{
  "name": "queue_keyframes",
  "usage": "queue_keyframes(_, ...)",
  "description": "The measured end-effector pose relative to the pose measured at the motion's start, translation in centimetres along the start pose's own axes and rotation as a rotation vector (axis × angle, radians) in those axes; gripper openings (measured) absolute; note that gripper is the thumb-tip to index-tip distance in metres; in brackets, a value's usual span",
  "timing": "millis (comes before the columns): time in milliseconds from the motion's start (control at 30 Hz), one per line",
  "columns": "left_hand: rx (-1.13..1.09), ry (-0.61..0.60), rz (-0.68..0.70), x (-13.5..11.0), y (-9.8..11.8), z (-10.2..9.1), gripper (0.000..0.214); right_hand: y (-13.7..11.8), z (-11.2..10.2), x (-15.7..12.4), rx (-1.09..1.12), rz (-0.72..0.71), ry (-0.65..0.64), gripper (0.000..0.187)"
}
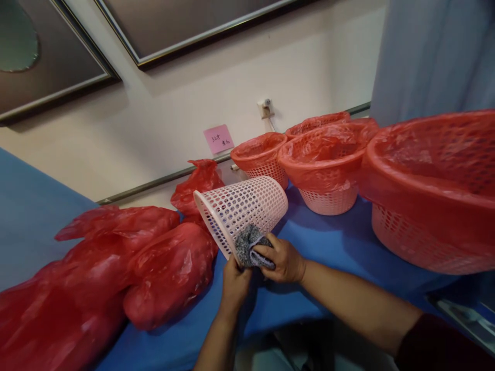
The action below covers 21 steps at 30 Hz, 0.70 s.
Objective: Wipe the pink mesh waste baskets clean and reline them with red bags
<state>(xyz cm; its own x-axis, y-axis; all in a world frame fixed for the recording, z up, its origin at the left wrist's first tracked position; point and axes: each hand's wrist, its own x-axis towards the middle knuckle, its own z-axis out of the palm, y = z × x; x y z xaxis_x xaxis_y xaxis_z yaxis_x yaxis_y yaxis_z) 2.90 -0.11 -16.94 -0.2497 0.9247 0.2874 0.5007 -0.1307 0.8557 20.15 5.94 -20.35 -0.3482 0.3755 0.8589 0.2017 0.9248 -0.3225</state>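
Note:
A pale pink perforated plastic wastebasket (251,198) lies tipped on its side above the blue cloth, its mouth facing left. My left hand (235,283) is closed on the lower part of its rim. In my right hand (285,259) is a bunched grey cleaning cloth (248,245), pressed against the basket's side near the rim. The fingers of my right hand are wrapped round the cloth. Part of my left hand's grip is hidden behind the rim.
Tied red plastic bags (170,273) fill the left side of the blue-covered table (309,247). Right of the wastebasket stand several baskets lined with red bags, including a middle one (328,193) and a large one (425,242). A pink note (218,139) hangs on the wall.

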Motion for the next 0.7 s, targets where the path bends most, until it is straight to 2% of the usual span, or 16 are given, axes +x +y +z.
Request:
queue_keyframes(67,-0.078,0.033,-0.035,0.5,0.2,0.1,0.036,1.0,0.1,0.1,-0.011,0.141,0.078,0.051)
queue_keyframes(233,-0.163,0.021,-0.039,0.8,-2.3,0.6,0.039,6.0,0.0,0.5,-0.077,0.725,0.416,0.048)
queue_keyframes(333,-0.038,0.006,-0.008,0.5,-4.3,0.5,0.039,7.6,0.0,0.5,-0.087,0.887,0.468,0.049)
queue_keyframes(367,-0.001,0.004,0.001,0.4,-4.8,0.5,0.04,7.5,0.0,0.4,-0.099,0.874,0.454,0.05)
queue_keyframes(433,0.034,0.017,0.01,0.4,-5.4,0.4,0.04,6.0,0.3,0.2,-0.122,0.728,0.369,0.052)
queue_keyframes(600,0.016,0.012,0.046,0.5,-5.5,0.2,0.034,0.1,1.1,-0.5,-0.05,0.015,0.039,0.053)
queue_keyframes(667,0.004,-0.005,0.045,0.4,-5.3,0.1,0.03,-0.8,1.4,-0.5,-0.018,-0.084,-0.002,0.052)
queue_keyframes(700,0.002,-0.001,0.041,0.3,-5.2,0.0,0.029,-0.7,1.5,-0.5,-0.013,-0.044,0.013,0.052)
